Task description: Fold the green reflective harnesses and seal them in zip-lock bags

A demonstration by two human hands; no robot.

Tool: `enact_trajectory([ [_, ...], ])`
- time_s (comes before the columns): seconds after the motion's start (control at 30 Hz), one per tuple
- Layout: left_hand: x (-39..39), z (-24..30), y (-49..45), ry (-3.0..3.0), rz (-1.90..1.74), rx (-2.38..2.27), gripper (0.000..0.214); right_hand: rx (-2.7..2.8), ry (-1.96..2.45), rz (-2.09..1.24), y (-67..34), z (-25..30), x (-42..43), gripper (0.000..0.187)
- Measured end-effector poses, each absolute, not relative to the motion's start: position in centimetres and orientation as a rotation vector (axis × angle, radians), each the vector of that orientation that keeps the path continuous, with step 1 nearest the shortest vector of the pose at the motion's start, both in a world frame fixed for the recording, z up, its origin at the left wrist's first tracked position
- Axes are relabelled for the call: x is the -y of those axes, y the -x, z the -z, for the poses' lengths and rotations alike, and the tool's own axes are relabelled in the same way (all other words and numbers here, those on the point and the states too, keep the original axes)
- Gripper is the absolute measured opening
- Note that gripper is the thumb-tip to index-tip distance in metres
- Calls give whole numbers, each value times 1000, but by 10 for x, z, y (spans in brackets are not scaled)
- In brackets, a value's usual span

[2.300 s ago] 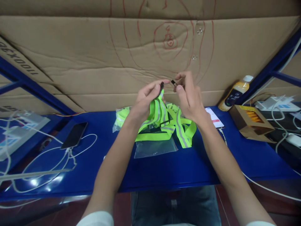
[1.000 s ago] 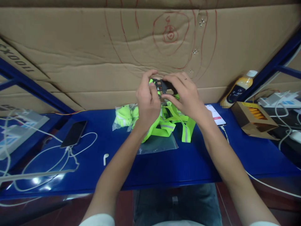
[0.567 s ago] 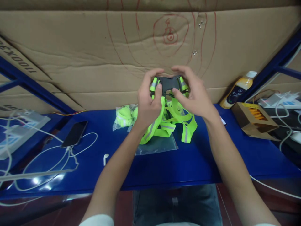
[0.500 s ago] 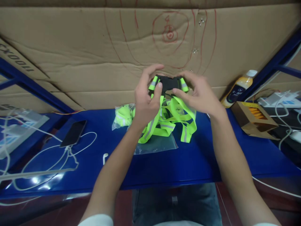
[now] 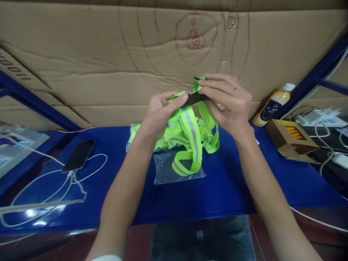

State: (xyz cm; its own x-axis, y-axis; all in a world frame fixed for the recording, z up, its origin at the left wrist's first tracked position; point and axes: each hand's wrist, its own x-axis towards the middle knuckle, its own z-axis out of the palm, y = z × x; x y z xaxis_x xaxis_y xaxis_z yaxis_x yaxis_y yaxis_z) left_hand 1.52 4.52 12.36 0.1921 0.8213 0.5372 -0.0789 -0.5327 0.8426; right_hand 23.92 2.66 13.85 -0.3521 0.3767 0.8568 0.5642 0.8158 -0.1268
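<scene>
Above the blue shelf, both hands grip a black buckle (image 5: pixel 193 99) fixed to neon-yellow reflective webbing. My left hand (image 5: pixel 160 110) is closed on its left end, with the thumb on top. At the other end, my right hand (image 5: pixel 227 99) pinches the buckle and a short loop of strap beside it. The reflective strap (image 5: pixel 194 136), with a grey stripe down its middle, hangs below in loose loops. Under it lies a flat clear plastic bag (image 5: pixel 165 168). Another plastic bag (image 5: pixel 132 135) shows partly behind my left forearm.
A phone (image 5: pixel 79 156) with white cables lies on the left of the blue shelf (image 5: pixel 223 195). On the right stand a juice bottle (image 5: pixel 273 106) and an open cardboard box (image 5: pixel 293 139). Brown cardboard (image 5: pixel 95 54) walls the back; power strips (image 5: pixel 23 148) sit at the left edge.
The buckle has turned from its broad face to a thin edge. My right hand has rolled over so its back faces me. A long strap loop now hangs lower over the clear bag.
</scene>
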Motion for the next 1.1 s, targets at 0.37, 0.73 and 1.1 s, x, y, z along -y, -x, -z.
enact_trajectory([
  [0.37,-56,-131,10,-2041,-1516,-621,44,1900,726,-20,-242,-145,-23,52],
  [0.73,-45,-132,4,-2401,-1572,-632,28,1981,651,-441,-253,-144,-32,69],
  [1.1,-53,-123,-2,-2198,-1507,-821,46,2090,787,110,-251,-145,-26,32],
])
